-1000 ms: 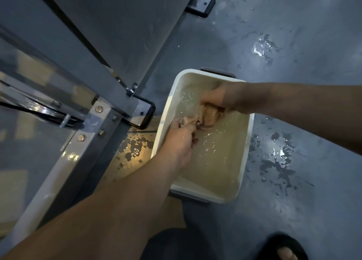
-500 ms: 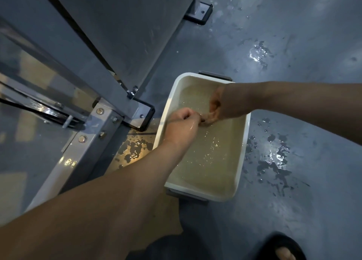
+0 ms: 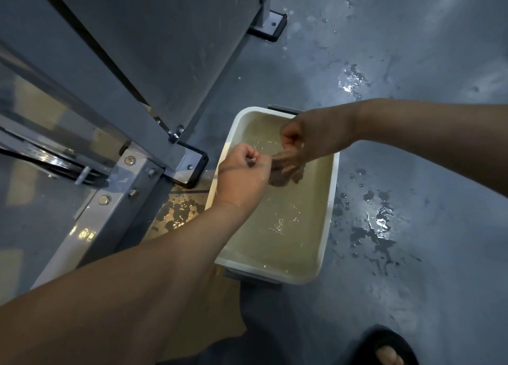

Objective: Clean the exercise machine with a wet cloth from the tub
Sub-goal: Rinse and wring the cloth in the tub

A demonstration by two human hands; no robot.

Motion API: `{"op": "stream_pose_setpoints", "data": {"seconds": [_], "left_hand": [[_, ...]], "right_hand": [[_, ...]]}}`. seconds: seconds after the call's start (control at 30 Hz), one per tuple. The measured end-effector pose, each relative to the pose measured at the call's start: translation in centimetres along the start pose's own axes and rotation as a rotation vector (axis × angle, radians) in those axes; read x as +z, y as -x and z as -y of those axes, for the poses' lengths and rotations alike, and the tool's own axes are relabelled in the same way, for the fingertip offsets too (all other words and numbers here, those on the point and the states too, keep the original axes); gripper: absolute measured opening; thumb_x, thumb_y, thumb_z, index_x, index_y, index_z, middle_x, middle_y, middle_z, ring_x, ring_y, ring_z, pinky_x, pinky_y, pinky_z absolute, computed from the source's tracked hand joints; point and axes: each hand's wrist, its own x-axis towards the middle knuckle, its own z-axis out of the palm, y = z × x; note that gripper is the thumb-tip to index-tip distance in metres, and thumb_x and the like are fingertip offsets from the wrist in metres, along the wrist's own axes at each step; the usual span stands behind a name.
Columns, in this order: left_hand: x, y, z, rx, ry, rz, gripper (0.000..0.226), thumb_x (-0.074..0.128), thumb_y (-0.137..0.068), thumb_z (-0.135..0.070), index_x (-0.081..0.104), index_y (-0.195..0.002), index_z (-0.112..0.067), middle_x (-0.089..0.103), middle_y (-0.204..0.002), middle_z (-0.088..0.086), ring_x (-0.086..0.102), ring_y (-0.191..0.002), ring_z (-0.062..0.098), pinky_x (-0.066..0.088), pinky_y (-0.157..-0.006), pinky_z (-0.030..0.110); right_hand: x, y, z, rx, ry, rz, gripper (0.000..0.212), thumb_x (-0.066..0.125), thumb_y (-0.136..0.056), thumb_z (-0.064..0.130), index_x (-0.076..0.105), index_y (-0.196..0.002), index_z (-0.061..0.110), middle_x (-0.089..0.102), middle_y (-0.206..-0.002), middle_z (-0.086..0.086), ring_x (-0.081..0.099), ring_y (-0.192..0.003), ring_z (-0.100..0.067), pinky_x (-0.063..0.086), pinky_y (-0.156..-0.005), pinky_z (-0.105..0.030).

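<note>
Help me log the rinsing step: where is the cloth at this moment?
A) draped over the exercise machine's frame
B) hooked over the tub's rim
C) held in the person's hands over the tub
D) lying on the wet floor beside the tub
C: the cloth hangs bunched from the right hand above the water in the tub, and the left hand pinches its other end.
</note>
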Motion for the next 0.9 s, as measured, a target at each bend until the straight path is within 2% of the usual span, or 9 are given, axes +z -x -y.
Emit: {"op": "stream_pose_setpoints", "data": {"seconds": [0.2, 0.33, 0.4, 0.5, 0.57, 0.63, 0.77, 0.83, 0.9], "left_hand": [[-0.6, -0.4, 0.8, 0.204, -0.302, 0.143, 0.017, 0.06, -0.097, -0.019, 0.05, -0.111, -0.022, 0.05, -0.086, -0.016, 0.052, -0.07, 0.003, 0.04, -0.053, 0.017], [-0.4, -1.3, 0.7, 0.182, -0.415, 0.164, 0.02, 0.054, -0.1, -0.02, 0.058, -0.119, -0.015, 0.053, -0.101, -0.003, 0.055, -0.092, 0.021, 0.038, -0.067, 0.026], [-0.3, -1.4, 0.7, 0.141, -0.433, 0.134, 0.022, 0.051, -0.101, -0.019, 0.057, -0.122, -0.014, 0.051, -0.107, -0.001, 0.051, -0.097, 0.022, 0.033, -0.072, 0.024], [-0.2, -0.6, 0.5, 0.178, -0.393, 0.119, 0.022, 0.051, -0.098, -0.012, 0.054, -0.12, -0.011, 0.048, -0.107, 0.002, 0.048, -0.093, 0.024, 0.028, -0.069, 0.026], [-0.1, -0.1, 0.5, 0.208, -0.395, 0.121, 0.016, 0.049, -0.098, -0.015, 0.056, -0.112, -0.012, 0.047, -0.107, 0.007, 0.047, -0.089, 0.026, 0.029, -0.067, 0.027], [0.1, 0.1, 1.0, 0.17, -0.442, 0.167, 0.014, 0.049, -0.099, -0.017, 0.057, -0.111, -0.016, 0.043, -0.112, 0.008, 0.051, -0.091, 0.028, 0.037, -0.076, 0.03], [0.3, -0.2, 2.7, 0.043, -0.541, 0.221, 0.031, 0.051, -0.101, -0.026, 0.056, -0.13, -0.016, 0.049, -0.128, 0.013, 0.052, -0.119, 0.032, 0.037, -0.099, 0.029], [1.1, -0.7, 3.1, -0.086, -0.474, 0.257, 0.036, 0.051, -0.1, -0.028, 0.056, -0.135, -0.021, 0.057, -0.131, 0.014, 0.056, -0.121, 0.032, 0.044, -0.104, 0.032], [2.2, -1.7, 4.6, -0.303, -0.26, 0.272, 0.032, 0.053, -0.092, -0.039, 0.059, -0.124, -0.041, 0.068, -0.124, 0.011, 0.068, -0.109, 0.032, 0.055, -0.1, 0.043]], "right_hand": [[0.6, -0.4, 1.1, 0.103, -0.126, -0.053, 0.024, 0.083, -0.073, 0.012, 0.059, -0.074, 0.018, 0.06, -0.069, 0.003, 0.048, -0.061, -0.012, 0.038, -0.057, -0.028], [1.7, -1.1, 1.1, 0.131, 0.045, -0.196, 0.005, 0.058, -0.089, 0.015, 0.056, -0.094, 0.016, 0.063, -0.089, -0.004, 0.054, -0.065, -0.013, 0.045, -0.056, -0.028], [2.4, -1.5, 0.8, 0.112, 0.04, -0.223, 0.011, 0.053, -0.092, 0.012, 0.051, -0.103, 0.016, 0.065, -0.088, -0.007, 0.061, -0.059, -0.018, 0.055, -0.057, -0.033], [4.2, -2.6, -0.3, 0.059, 0.288, -0.284, 0.023, 0.058, -0.096, 0.016, 0.043, -0.114, 0.017, 0.06, -0.092, -0.006, 0.057, -0.074, -0.029, 0.052, -0.064, -0.037], [4.8, -2.5, -0.8, 0.03, 0.419, -0.34, 0.011, 0.054, -0.101, 0.022, 0.046, -0.108, 0.022, 0.062, -0.099, -0.008, 0.062, -0.086, -0.032, 0.047, -0.066, -0.035], [4.8, -2.4, -1.0, 0.007, 0.514, -0.323, 0.011, 0.05, -0.103, 0.024, 0.059, -0.105, 0.018, 0.066, -0.108, -0.009, 0.065, -0.1, -0.033, 0.042, -0.069, -0.032], [5.4, -2.4, -0.4, -0.074, 0.529, -0.296, 0.037, 0.053, -0.102, 0.044, 0.067, -0.092, 0.012, 0.064, -0.084, -0.005, 0.068, -0.09, -0.027, 0.038, -0.07, -0.027], [5.5, -2.6, 0.1, 0.018, 0.422, -0.111, 0.03, 0.062, -0.098, 0.039, 0.068, -0.103, 0.01, 0.06, -0.087, 0.0, 0.062, -0.093, -0.023, 0.044, -0.075, -0.027], [5.6, -2.9, 1.2, 0.061, 0.184, -0.001, 0.025, 0.058, -0.102, 0.026, 0.064, -0.119, 0.009, 0.056, -0.093, 0.004, 0.056, -0.1, -0.025, 0.039, -0.084, -0.028]]}}
